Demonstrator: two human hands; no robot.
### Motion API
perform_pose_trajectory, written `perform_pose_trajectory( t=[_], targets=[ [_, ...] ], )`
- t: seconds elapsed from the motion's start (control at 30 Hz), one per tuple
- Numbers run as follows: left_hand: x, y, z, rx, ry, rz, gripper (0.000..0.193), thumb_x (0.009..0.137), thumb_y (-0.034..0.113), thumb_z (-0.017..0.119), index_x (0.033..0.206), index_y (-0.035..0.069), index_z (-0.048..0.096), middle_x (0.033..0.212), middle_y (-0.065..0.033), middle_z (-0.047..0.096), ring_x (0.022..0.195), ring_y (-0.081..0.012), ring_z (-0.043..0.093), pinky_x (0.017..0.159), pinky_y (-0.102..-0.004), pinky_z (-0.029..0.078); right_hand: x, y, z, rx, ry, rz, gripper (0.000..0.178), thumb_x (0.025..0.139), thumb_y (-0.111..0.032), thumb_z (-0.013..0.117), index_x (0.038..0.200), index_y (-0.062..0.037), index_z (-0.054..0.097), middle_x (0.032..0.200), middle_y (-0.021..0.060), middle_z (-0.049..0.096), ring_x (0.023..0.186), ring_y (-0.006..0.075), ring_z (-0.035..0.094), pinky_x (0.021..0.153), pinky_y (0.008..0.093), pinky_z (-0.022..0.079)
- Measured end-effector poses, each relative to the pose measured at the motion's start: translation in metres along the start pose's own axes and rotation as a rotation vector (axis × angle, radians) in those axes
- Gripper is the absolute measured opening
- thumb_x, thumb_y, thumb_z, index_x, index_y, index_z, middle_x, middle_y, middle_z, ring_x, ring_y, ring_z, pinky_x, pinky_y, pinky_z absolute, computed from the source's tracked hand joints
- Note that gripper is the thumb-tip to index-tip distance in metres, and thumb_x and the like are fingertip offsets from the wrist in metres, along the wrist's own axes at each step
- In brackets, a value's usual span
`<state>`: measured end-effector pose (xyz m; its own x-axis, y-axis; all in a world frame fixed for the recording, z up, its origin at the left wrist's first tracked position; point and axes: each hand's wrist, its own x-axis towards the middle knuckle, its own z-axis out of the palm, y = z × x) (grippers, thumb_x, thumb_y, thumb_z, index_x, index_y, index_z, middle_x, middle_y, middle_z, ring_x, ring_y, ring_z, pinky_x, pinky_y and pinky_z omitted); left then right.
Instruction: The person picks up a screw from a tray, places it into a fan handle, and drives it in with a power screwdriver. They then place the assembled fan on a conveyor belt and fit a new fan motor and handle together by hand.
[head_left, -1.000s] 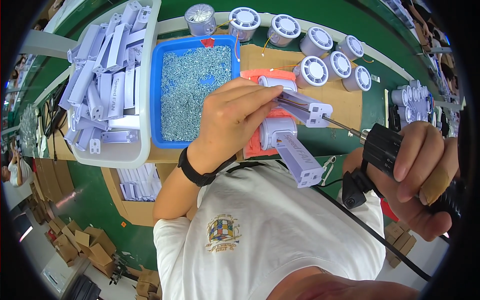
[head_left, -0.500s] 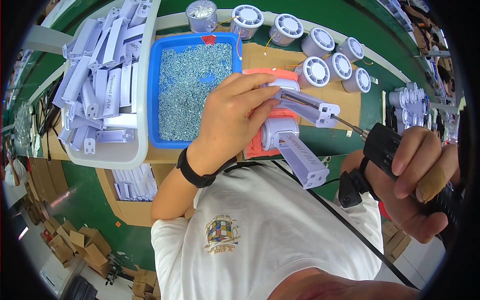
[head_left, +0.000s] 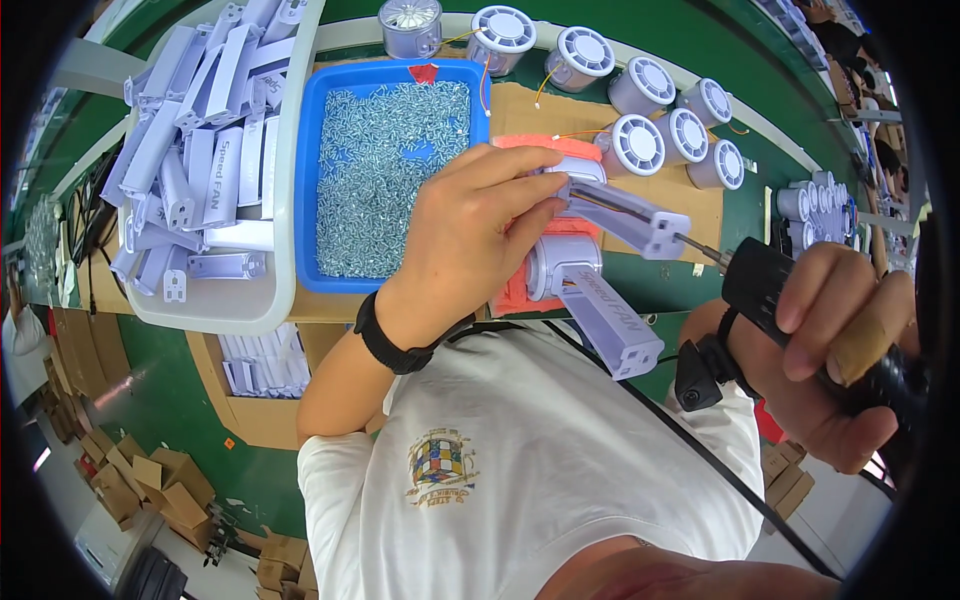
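My left hand (head_left: 475,225) is closed on the upper end of a pale lilac fan handle (head_left: 662,236), where it meets a fan body on a pink foam pad (head_left: 520,141). The handle's open channel shows a thin orange wire. In my right hand (head_left: 840,320) is a black electric screwdriver (head_left: 752,284). Its metal shaft (head_left: 708,250) enters the hole at the handle's lower end; the tip is hidden. A second fan body (head_left: 566,265) with its handle (head_left: 612,318) attached lies just nearer to me on the same padding. A finger of my right hand has a tan wrap.
Left of my hand is a blue tray (head_left: 308,180) of loose screws, then a white bin (head_left: 283,240) heaped with handle parts. Several round fan housings (head_left: 640,146), some with wires, stand at the back right. A box (head_left: 215,375) of parts sits below the table's edge.
The screwdriver and handle have shifted slightly, with a little less shaft showing between them. Both hands keep their hold. The whole view has moved a little.
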<state>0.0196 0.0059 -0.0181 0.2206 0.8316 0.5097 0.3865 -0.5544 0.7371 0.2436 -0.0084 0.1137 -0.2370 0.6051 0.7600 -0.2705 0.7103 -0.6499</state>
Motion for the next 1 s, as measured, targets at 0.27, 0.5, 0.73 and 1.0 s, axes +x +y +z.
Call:
perform_pose_trajectory(
  t=[0.27,0.5,0.73,1.0],
  targets=[
    [0.002,-0.001,0.0,-0.025,0.005,-0.046,0.023,0.076,0.0,0.079,0.099,0.004,0.077,0.11,-0.0076,0.074,0.082,-0.0234,0.067,0.072,-0.0322,0.055,0.006,0.001,0.009,0.057,0.054,-0.081,0.047,0.083,-0.036,0.073,0.118,-0.0083,0.056,0.082,-0.0004,0.055,0.058,0.0085,0.058,0.06,0.0244,0.044],
    [0.002,0.014,-0.012,0.053,-0.014,-0.022,0.021,0.077,-0.001,0.077,0.098,0.004,0.074,0.108,-0.0079,0.072,0.083,-0.0261,0.066,0.074,-0.0355,0.054,0.003,-0.018,-0.012,0.087,0.049,-0.085,0.046,0.079,-0.033,0.076,0.113,-0.0083,0.057,0.079,-0.0004,0.057,0.056,0.0082,0.061,0.058,0.0217,0.047],
    [-0.039,0.012,-0.065,0.48,-0.263,-0.306,0.011,0.08,0.005,0.071,0.091,0.006,0.072,0.091,-0.0066,0.065,0.086,-0.0289,0.065,0.07,-0.0395,0.054,-0.002,-0.022,-0.023,0.13,0.057,-0.202,0.043,0.078,-0.033,0.078,0.105,-0.0064,0.058,0.078,0.0006,0.062,0.055,0.009,0.064,0.057,0.0202,0.053],
    [-0.038,0.003,-0.069,0.522,-0.348,-0.28,0.008,0.082,0.003,0.072,0.09,0.002,0.071,0.091,-0.0079,0.065,0.084,-0.0298,0.065,0.071,-0.0385,0.054,0.008,-0.017,-0.024,0.15,0.009,-0.135,0.043,0.077,-0.035,0.079,0.1,-0.0057,0.059,0.076,0.0014,0.063,0.056,0.0093,0.065,0.06,0.0203,0.057]
  ],
)
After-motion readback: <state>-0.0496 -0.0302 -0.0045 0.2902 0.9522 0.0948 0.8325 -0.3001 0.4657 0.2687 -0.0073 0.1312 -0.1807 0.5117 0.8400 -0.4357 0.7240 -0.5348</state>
